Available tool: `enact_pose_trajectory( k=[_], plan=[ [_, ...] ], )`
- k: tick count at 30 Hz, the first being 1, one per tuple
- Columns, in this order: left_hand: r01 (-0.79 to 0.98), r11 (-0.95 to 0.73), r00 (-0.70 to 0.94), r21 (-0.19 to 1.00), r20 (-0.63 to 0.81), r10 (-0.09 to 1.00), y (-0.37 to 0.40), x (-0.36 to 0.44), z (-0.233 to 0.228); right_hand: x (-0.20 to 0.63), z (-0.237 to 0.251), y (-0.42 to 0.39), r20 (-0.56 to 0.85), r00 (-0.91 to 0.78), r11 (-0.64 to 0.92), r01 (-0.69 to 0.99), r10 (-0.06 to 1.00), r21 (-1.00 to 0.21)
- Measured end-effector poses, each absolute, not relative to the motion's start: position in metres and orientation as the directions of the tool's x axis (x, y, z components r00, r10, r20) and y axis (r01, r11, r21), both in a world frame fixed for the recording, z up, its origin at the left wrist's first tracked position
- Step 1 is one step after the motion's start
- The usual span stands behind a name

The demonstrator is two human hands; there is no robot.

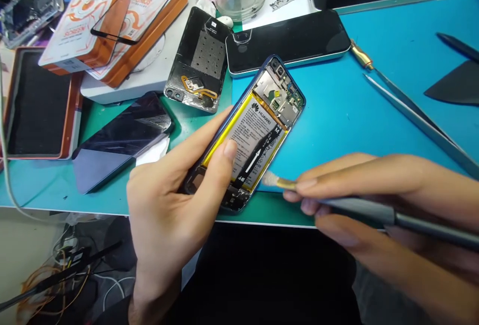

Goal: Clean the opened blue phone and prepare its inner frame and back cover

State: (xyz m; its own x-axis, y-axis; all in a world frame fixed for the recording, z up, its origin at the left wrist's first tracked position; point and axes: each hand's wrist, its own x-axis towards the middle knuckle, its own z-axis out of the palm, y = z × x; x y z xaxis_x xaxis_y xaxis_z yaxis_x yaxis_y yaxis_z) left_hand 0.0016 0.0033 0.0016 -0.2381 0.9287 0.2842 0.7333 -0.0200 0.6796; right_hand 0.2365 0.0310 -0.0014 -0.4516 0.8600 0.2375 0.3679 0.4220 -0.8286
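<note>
Head view: left hand [168, 200] grips opened phone [249, 130] (rear cover [198, 60] already off); right hand [359, 190] grasps brush [299, 187] beside battery [249, 138]; battery remains seated.

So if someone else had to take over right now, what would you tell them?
Left hand: grip around the opened phone, thumb on the battery, held over the blue mat.
Right hand: pinches a small brush, bristles by the phone's lower edge.
Done: the back cover is off and lies on the table behind.
Left: the battery is still in place. Tweezers lie to the right.
</note>
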Motion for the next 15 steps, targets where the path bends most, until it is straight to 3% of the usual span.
enact_pose_trajectory(
  k=[7, 13, 15],
  plan=[
    [0.729, 0.009, -0.240, 0.685, 0.243, 0.940, 0.004, 0.002, 0.003, 0.223, -0.012, 0.017, 0.355, -0.533, 0.615, 0.460, 0.768, -0.640],
    [0.717, -0.006, -0.229, 0.697, 0.244, 0.942, 0.002, 0.002, 0.006, 0.221, -0.012, 0.017, 0.402, -0.600, 0.680, 0.350, 0.691, -0.645],
    [0.714, -0.013, -0.226, 0.700, 0.248, 0.942, 0.002, 0.002, 0.006, 0.219, -0.011, 0.016, 0.396, -0.550, 0.647, 0.396, 0.735, -0.652]
  ],
)
